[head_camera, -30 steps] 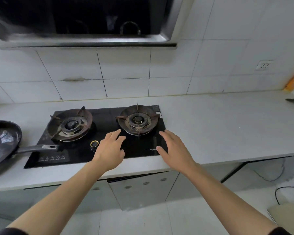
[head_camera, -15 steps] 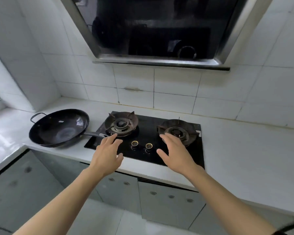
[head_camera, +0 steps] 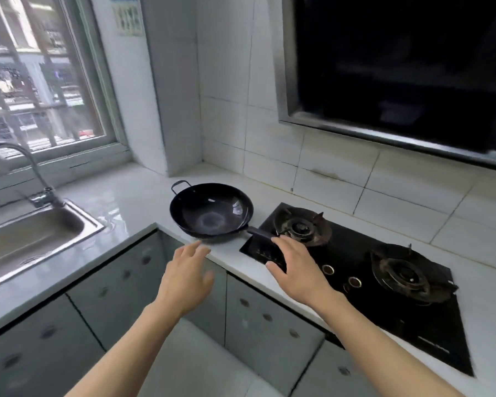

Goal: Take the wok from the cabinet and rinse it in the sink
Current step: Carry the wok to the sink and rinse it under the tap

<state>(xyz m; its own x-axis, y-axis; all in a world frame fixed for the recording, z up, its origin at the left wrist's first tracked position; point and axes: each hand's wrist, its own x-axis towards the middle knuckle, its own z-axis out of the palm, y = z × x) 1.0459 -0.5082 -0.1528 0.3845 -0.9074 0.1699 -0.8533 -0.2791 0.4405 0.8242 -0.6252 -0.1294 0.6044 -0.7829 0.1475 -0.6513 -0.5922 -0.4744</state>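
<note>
A black wok (head_camera: 211, 212) sits on the white counter in the corner, between the sink and the stove. Its long handle (head_camera: 259, 232) points right, over the stove's edge. My right hand (head_camera: 297, 266) hovers just in front of that handle with fingers spread, holding nothing. My left hand (head_camera: 188, 277) is open too, in front of the counter edge below the wok. The steel sink (head_camera: 55, 233) lies at the left with its faucet (head_camera: 26, 170) behind it.
A black two-burner gas stove (head_camera: 364, 279) fills the counter at the right, under a dark range hood (head_camera: 398, 67). Grey cabinet doors (head_camera: 112, 287) run below the counter. A window (head_camera: 40, 73) stands behind the sink.
The view has swung left, bringing the sink and window in. Both hands have moved toward the wok, and my right hand is now close to its handle.
</note>
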